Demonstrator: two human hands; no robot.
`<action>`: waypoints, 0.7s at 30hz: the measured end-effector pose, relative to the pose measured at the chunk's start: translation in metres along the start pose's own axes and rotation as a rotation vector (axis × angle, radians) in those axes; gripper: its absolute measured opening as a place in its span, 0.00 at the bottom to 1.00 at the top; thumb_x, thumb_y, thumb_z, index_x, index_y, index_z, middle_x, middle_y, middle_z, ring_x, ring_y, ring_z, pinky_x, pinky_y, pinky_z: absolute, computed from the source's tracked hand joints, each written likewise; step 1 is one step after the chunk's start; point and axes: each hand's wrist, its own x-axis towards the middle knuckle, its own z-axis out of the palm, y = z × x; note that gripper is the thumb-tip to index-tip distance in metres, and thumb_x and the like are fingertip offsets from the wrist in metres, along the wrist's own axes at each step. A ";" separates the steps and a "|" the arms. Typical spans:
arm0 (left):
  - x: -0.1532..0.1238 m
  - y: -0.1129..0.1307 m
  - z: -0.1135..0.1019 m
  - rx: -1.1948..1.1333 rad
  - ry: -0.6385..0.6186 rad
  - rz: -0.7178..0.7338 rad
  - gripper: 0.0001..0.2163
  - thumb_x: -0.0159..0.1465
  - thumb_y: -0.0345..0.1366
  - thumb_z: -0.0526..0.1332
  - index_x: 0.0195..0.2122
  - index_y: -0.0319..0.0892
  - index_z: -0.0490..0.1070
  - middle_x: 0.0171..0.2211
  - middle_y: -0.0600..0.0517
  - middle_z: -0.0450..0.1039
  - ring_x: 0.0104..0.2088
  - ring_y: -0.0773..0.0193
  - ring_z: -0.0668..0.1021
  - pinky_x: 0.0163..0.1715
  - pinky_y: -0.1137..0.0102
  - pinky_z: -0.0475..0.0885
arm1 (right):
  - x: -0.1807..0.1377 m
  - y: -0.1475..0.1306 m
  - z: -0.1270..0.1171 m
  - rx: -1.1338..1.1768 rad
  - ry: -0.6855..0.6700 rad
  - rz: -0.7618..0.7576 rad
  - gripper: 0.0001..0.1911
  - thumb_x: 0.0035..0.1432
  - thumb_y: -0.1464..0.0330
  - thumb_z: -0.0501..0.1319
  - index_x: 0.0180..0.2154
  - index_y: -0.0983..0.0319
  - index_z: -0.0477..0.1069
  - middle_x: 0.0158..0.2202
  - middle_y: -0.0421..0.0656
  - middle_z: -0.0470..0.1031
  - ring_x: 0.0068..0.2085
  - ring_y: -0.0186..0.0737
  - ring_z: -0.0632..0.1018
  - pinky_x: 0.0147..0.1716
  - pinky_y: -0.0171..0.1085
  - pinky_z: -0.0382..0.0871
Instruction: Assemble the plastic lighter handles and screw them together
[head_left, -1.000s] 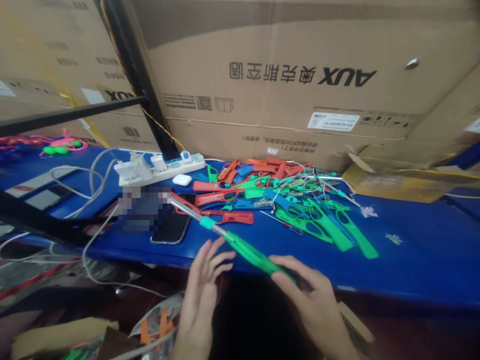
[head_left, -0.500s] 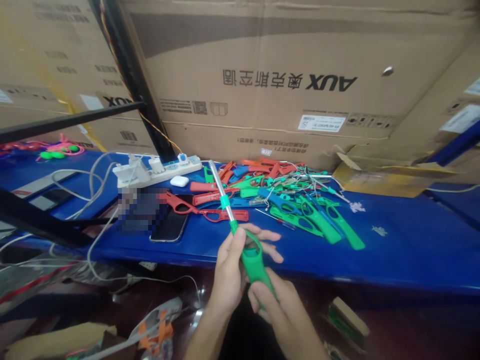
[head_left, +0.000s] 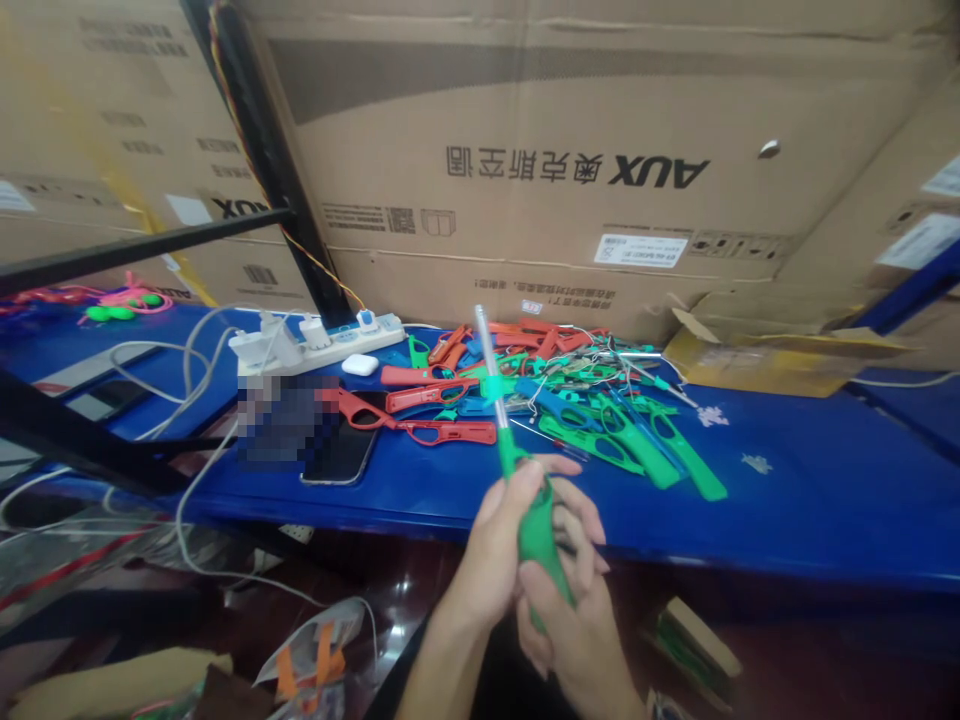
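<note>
Both my hands grip one green lighter (head_left: 538, 525) with a long metal tube that points up and away. My left hand (head_left: 499, 555) wraps the upper part of its green handle, thumb along the side. My right hand (head_left: 574, 625) holds the lower end of the handle from below. Behind the lighter, on the blue table (head_left: 810, 520), lies a heap of lighter shells (head_left: 570, 395) in green, red and blue, with thin metal tubes and wires mixed in.
A black phone (head_left: 341, 450) lies left of the heap, beside a blurred patch. A white power strip (head_left: 319, 340) with plugs and cables, and a white earbud case (head_left: 360, 364), sit further back. Large cardboard boxes (head_left: 570, 170) stand behind. A black frame post (head_left: 262, 150) rises at left.
The lighter swung from lying flat and pointing left to standing nearly upright. My left hand closed round its handle and both hands drew together; the lighter shifted slightly right.
</note>
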 end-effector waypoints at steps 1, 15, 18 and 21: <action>-0.001 -0.004 0.001 0.003 -0.012 -0.021 0.15 0.73 0.47 0.55 0.45 0.39 0.68 0.26 0.54 0.73 0.18 0.67 0.75 0.25 0.68 0.76 | -0.003 0.003 0.000 0.022 0.054 -0.004 0.28 0.58 0.45 0.65 0.48 0.60 0.70 0.17 0.32 0.63 0.16 0.31 0.61 0.15 0.32 0.56; -0.025 0.004 0.000 0.329 -0.011 -0.268 0.18 0.72 0.55 0.55 0.41 0.43 0.65 0.22 0.63 0.57 0.12 0.77 0.58 0.10 0.81 0.55 | 0.048 -0.071 -0.079 -0.107 0.056 -0.460 0.32 0.66 0.41 0.53 0.51 0.56 0.79 0.44 0.50 0.84 0.42 0.49 0.84 0.41 0.47 0.80; -0.029 0.001 0.005 0.448 -0.031 -0.328 0.16 0.72 0.53 0.56 0.40 0.44 0.64 0.23 0.62 0.57 0.14 0.77 0.58 0.12 0.81 0.54 | 0.063 -0.071 -0.057 -0.105 -0.046 -0.409 0.29 0.69 0.45 0.53 0.53 0.59 0.77 0.41 0.52 0.84 0.43 0.51 0.84 0.43 0.50 0.80; -0.034 0.006 0.006 0.565 -0.020 -0.311 0.15 0.73 0.50 0.56 0.41 0.43 0.66 0.23 0.61 0.58 0.16 0.75 0.59 0.14 0.79 0.54 | 0.066 -0.059 -0.047 -0.023 -0.028 -0.426 0.24 0.68 0.47 0.55 0.43 0.58 0.78 0.36 0.48 0.83 0.41 0.49 0.83 0.46 0.50 0.79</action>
